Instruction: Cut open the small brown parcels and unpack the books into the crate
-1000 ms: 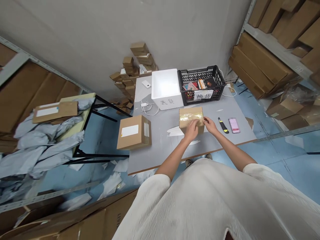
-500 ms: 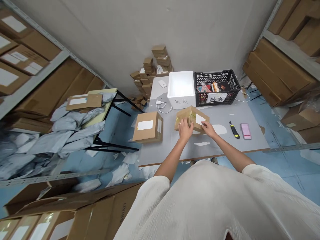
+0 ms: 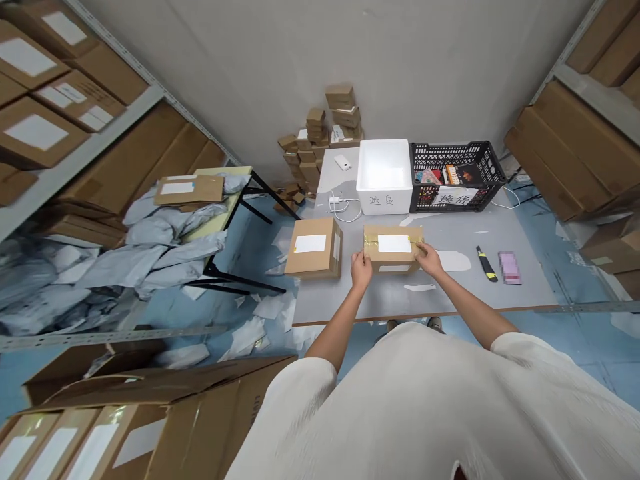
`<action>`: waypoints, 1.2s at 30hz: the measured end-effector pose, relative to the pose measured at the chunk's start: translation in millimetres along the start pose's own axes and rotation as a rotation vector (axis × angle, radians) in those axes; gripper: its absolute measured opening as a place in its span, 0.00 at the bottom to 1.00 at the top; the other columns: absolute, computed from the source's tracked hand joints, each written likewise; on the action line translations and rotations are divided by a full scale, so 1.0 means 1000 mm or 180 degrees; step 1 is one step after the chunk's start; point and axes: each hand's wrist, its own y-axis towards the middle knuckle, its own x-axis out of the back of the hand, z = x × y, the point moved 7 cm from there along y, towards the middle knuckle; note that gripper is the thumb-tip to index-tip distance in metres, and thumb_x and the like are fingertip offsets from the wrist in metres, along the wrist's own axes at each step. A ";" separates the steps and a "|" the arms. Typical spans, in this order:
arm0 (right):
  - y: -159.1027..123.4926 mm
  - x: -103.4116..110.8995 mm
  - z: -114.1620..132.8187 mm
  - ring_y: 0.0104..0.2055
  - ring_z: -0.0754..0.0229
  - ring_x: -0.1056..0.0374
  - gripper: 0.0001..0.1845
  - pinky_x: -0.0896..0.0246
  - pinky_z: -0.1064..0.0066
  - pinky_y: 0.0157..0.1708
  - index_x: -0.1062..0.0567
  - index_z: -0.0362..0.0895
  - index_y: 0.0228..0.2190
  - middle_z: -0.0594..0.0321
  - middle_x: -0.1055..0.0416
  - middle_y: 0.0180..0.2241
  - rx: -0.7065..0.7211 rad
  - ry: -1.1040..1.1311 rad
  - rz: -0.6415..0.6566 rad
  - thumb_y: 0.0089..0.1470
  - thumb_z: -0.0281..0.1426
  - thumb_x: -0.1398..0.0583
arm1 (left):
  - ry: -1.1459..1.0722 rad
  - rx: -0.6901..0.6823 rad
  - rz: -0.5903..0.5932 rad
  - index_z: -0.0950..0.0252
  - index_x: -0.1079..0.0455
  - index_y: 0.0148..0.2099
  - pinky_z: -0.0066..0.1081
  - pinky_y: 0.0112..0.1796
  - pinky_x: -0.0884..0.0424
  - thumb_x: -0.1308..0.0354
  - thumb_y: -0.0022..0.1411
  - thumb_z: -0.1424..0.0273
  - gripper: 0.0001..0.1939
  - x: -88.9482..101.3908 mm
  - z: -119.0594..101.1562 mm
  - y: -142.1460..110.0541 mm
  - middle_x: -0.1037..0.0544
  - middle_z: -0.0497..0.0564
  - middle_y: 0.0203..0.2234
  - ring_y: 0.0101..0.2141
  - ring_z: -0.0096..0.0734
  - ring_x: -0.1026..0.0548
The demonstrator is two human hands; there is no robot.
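A taped cardboard box (image 3: pixel 371 251) with a white label on top sits between my hands over the grey table (image 3: pixel 325 307). My left hand (image 3: pixel 361 269) grips its left end, fingers against the side. At the opposite end, my right hand (image 3: pixel 429 259) holds the right side, the thumb near the top edge. Left of it stands a second cardboard box (image 3: pixel 313 263), also labelled and apart from my hand. To the right lie a black and yellow utility knife (image 3: pixel 486 264) and a blurred pink item (image 3: pixel 509 267).
Behind the box stand a white foam bin (image 3: pixel 384 200) and a black plastic crate (image 3: pixel 457 150) holding small packages. A phone (image 3: pixel 343 162) and a white cable (image 3: pixel 350 219) lie at the back left. Grey parcels (image 3: pixel 165 230) cover a side table; shelves of boxes (image 3: pixel 580 153) flank both sides.
The box has turned from a slanted position to nearly square with the table. My left hand has moved from its top to its left end; my right hand stays at the right.
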 end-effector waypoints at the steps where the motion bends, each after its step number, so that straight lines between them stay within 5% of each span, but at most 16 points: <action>1: -0.002 0.006 -0.001 0.68 0.42 0.30 0.28 0.38 0.46 0.72 0.17 0.49 0.55 0.54 0.25 0.66 0.0013 -0.0039 -0.0045 0.51 0.34 0.35 | -0.0069 -0.0004 0.0026 0.60 0.22 0.58 0.39 0.56 0.24 0.49 0.77 0.70 0.17 -0.005 0.000 -0.002 0.24 0.57 0.49 0.50 0.43 0.21; 13: -0.016 0.111 -0.044 0.60 0.41 0.25 0.24 0.32 0.44 0.66 0.18 0.48 0.50 0.52 0.20 0.58 -0.0063 -0.0588 -0.0430 0.50 0.32 0.38 | -0.0343 0.0076 0.0588 0.61 0.23 0.56 0.42 0.60 0.27 0.45 0.70 0.75 0.16 -0.105 -0.030 -0.033 0.22 0.58 0.49 0.55 0.45 0.24; 25: -0.018 0.117 -0.051 0.66 0.46 0.32 0.25 0.36 0.48 0.69 0.22 0.50 0.56 0.52 0.28 0.62 0.0146 -0.0499 0.0154 0.56 0.34 0.37 | 0.0587 0.0365 -0.0050 0.59 0.39 0.69 0.64 0.66 0.37 0.42 0.65 0.74 0.31 -0.112 -0.059 -0.043 0.36 0.69 0.70 0.71 0.63 0.37; 28: -0.016 0.119 -0.052 0.63 0.46 0.30 0.25 0.34 0.48 0.68 0.21 0.51 0.56 0.52 0.29 0.62 0.0192 -0.0414 0.0293 0.57 0.34 0.37 | 0.0786 -0.0258 0.0127 0.60 0.39 0.71 0.63 0.69 0.42 0.42 0.65 0.73 0.33 -0.119 -0.085 -0.050 0.39 0.69 0.73 0.74 0.63 0.42; 32: -0.014 0.121 -0.055 0.62 0.46 0.29 0.25 0.30 0.50 0.65 0.20 0.50 0.57 0.51 0.30 0.63 0.0194 -0.0267 0.0481 0.58 0.35 0.36 | 0.0896 -0.1291 0.0960 0.57 0.33 0.72 0.60 0.70 0.43 0.42 0.71 0.66 0.28 -0.147 -0.120 -0.070 0.35 0.65 0.72 0.73 0.60 0.39; 36: -0.014 0.121 -0.058 0.62 0.47 0.28 0.24 0.27 0.54 0.61 0.18 0.50 0.56 0.51 0.30 0.65 0.0251 -0.0045 0.0643 0.59 0.36 0.37 | 0.1211 -0.1538 0.1263 0.55 0.30 0.72 0.61 0.70 0.43 0.41 0.73 0.62 0.27 -0.168 -0.129 -0.083 0.31 0.65 0.70 0.71 0.61 0.36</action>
